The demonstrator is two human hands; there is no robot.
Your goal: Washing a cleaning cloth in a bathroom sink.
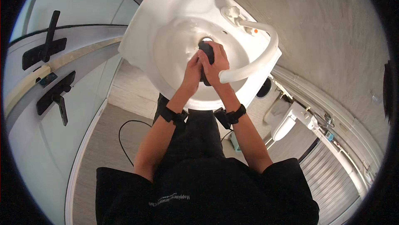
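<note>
Black object (pixel 206 51), one, in two hands (pixel 192 72) (pixel 219 65), one white basin (pixel 143 44), one faucet (pixel 272 45)

Long black object (pixel 205 51), perhaps cloth

So the only proper writing around was on me: my black T-shirt (pixel 208 185) had white lettering (pixel 170 199) across the chest, a short print in small characters. It ran at a slant on the creased cloth, and part of it was smaller and blurrier than the rest (try reading your own chest from up there, lol). The tap (pixel 266 57) in front of me had a plain orange-red dot (pixel 256 30) on one knob. Off to my right, a small blue-and-white patch (pixel 329 136) by the pipes (pixel 349 166) was too tiny to read.
</note>
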